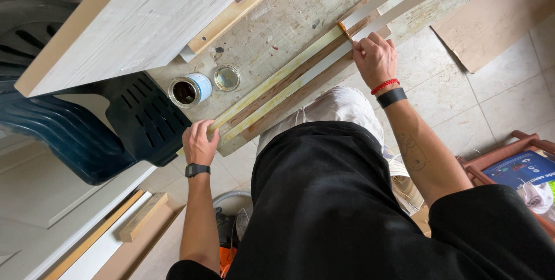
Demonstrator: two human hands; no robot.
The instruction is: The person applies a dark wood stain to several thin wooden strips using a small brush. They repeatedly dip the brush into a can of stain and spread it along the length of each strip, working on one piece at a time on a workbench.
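Two long thin wooden strips (289,80) lie side by side on a stained board (300,14), running from lower left to upper right. Their near parts look yellowish and wet, their far ends pale. My left hand (200,143) grips the near end of the strips. My right hand (376,56) holds a small brush (344,30) whose orange-brown tip touches the left strip. An open tin (189,90) with dark liquid stands beside its lid (226,78), left of the strips.
A large pale wooden panel (133,20) lies at the upper left over dark plastic chairs (87,124). Cardboard (497,14) lies on the tiled floor at the right. A red crate (509,161) sits at the lower right; wood offcuts (141,216) at the lower left.
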